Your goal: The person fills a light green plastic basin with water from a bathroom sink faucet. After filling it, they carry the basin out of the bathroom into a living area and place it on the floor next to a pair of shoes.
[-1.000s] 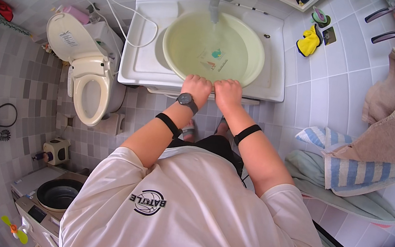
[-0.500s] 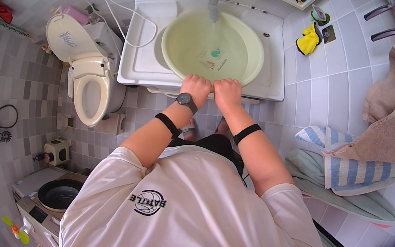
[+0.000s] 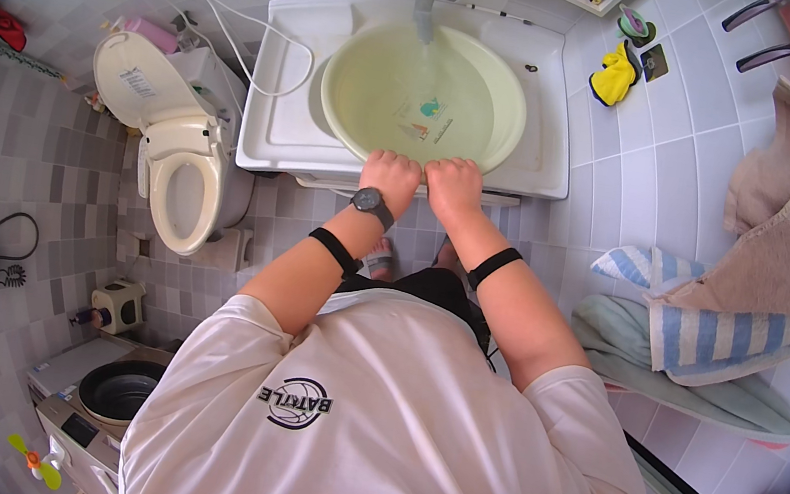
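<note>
A pale green plastic basin (image 3: 499, 80) sits in the white sink (image 3: 281, 120), holding water, under the tap (image 3: 425, 1). My left hand (image 3: 391, 172) grips the basin's near rim, a dark watch on its wrist. My right hand (image 3: 454, 181) grips the same rim right beside it. Both forearms wear a black band. Water runs from the tap into the basin.
A white toilet (image 3: 177, 181) with its lid up stands left of the sink. A yellow glove (image 3: 613, 74) hangs on the tiled wall at right. Striped and beige towels (image 3: 742, 296) hang on the right. A washing machine (image 3: 106, 398) is at lower left.
</note>
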`<state>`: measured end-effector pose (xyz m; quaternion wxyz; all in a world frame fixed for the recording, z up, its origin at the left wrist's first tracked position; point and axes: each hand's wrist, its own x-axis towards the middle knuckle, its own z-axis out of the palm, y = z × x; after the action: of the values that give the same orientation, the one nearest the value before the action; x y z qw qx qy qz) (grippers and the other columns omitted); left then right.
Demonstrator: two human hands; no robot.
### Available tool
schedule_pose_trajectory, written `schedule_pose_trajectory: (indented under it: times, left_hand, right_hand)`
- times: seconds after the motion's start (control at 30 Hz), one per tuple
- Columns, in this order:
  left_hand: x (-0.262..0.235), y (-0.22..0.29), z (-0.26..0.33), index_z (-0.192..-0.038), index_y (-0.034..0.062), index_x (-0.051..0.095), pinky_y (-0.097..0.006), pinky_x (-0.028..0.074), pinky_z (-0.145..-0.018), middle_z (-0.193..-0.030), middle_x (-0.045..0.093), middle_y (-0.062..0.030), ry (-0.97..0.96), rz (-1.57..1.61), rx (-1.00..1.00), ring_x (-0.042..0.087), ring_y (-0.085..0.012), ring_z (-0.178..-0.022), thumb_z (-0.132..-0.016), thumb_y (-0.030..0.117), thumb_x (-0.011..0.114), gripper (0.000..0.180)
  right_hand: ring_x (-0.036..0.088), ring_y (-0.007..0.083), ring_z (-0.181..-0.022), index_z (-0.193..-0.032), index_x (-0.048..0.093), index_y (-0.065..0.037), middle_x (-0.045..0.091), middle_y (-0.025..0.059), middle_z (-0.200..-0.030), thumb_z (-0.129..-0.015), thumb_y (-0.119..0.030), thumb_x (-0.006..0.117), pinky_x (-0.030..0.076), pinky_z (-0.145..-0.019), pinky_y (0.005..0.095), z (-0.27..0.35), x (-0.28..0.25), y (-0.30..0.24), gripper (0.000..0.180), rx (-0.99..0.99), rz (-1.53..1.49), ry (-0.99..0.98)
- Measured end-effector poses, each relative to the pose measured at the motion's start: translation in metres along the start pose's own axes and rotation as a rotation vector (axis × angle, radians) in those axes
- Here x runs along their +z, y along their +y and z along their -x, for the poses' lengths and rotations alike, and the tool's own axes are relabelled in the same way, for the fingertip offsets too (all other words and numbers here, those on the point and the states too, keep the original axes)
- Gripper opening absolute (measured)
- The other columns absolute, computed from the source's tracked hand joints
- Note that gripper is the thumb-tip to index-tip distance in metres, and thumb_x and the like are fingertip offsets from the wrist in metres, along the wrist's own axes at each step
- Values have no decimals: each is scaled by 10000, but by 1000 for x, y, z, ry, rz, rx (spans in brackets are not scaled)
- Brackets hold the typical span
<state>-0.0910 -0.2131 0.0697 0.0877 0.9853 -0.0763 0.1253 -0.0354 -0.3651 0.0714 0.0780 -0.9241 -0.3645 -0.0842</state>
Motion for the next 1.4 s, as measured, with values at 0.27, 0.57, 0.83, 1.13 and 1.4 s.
schedule_pose_trajectory:
  times: [0.27,0.57,0.83,1.13,1.4]
  left_hand:
    - [-2,0,2,-758,104,655,-428,522,-795,-771,692,-91,-1,3,10,689,-296,-821,-798,108,632,46]
    - [1,-1,2,-752,105,646,-434,521,-781,-763,684,-90,12,-1,19,684,-299,-813,-793,115,631,44]
    - [3,-2,3,-743,105,642,-432,523,-773,-751,678,-91,36,19,14,682,-302,-797,-787,114,632,47]
    - [1,0,3,-733,105,642,-422,524,-777,-748,679,-87,39,9,9,685,-292,-798,-777,105,641,43]
    - [0,0,4,-739,103,653,-422,526,-792,-761,690,-91,18,9,3,694,-291,-818,-782,103,643,44]
  right_hand:
    - [715,277,-799,-724,725,-127,714,76,-733,-770,-114,658,522,-766,412,1,-2,-2,83,0,4,26]
    - [715,271,-807,-735,729,-126,722,73,-751,-768,-117,662,520,-767,411,3,-2,-3,75,-1,0,8]
    - [713,272,-805,-731,720,-126,714,72,-734,-772,-117,662,515,-768,412,1,-2,-3,71,-4,14,14]
    - [710,269,-793,-717,709,-124,707,73,-725,-759,-108,669,514,-756,410,3,3,-2,59,-9,20,35]
    - [710,267,-802,-716,708,-125,710,71,-733,-762,-104,666,513,-763,408,3,2,-3,66,-2,13,33]
